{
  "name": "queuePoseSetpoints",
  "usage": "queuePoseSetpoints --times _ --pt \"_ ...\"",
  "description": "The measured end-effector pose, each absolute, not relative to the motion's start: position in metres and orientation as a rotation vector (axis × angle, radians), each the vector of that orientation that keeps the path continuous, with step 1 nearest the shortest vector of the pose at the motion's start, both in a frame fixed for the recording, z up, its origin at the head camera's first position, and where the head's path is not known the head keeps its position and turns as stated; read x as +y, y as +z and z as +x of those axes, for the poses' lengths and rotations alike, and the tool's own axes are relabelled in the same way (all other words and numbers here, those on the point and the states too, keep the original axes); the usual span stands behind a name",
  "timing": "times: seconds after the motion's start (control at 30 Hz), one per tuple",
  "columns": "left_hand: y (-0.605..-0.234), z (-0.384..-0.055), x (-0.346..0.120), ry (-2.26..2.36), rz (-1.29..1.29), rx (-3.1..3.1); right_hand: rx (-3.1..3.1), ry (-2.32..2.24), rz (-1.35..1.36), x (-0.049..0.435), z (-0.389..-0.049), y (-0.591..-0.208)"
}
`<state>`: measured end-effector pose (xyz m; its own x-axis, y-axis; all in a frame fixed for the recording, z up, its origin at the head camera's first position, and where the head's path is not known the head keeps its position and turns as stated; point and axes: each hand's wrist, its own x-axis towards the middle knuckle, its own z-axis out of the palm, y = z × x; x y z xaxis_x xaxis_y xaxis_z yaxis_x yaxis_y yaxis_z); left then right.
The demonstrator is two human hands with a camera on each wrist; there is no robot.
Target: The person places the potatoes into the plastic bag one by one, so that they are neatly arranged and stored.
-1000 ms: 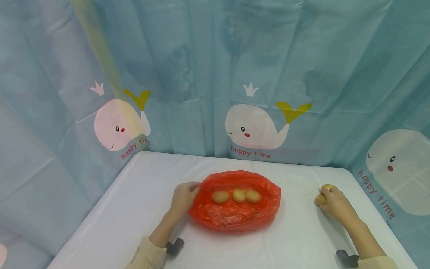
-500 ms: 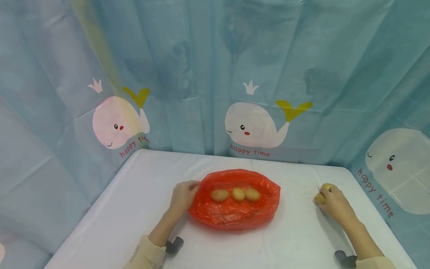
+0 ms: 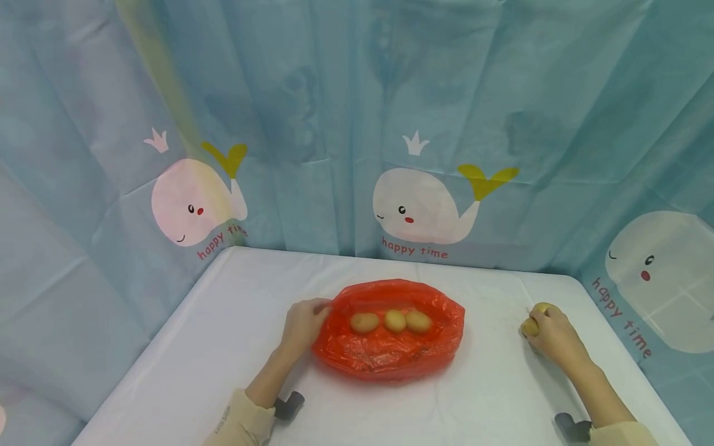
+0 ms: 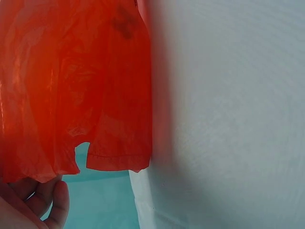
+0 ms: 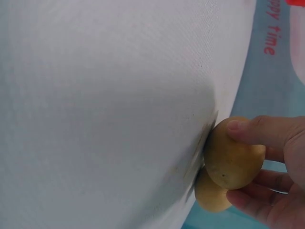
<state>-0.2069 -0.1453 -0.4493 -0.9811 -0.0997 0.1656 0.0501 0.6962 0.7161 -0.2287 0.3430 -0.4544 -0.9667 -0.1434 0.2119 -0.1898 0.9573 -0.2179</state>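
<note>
A red plastic bag (image 3: 385, 364) sits mouth-up at the middle of the table, with three potatoes (image 3: 365, 323) lying in a row inside it. My left hand (image 3: 301, 325) pinches the bag's left rim; in the left wrist view its fingers (image 4: 59, 202) curl at the edge of the plastic. Over on the right, my right hand (image 3: 559, 341) grips a potato (image 5: 232, 157) between thumb and fingers. A second potato (image 5: 211, 192) is right behind that one, beside my fingertips, low over the tabletop.
A white cloth covers the table (image 3: 491, 396). Blue curtains (image 3: 334, 124) with printed whales hang behind it and at both sides. Dark camera mounts (image 3: 290, 406) stick out from both wrists. Thin dark marks lie on the cloth near the held potato.
</note>
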Motion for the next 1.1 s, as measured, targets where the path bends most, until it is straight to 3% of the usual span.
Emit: queuePoseSetpoints --times 1.1 --pt "-0.4459 -0.2046 -0.1451 -1.181 0.067 -2.724 -2.92 0.406 0.186 0.3476 -0.2284 -0.4557"
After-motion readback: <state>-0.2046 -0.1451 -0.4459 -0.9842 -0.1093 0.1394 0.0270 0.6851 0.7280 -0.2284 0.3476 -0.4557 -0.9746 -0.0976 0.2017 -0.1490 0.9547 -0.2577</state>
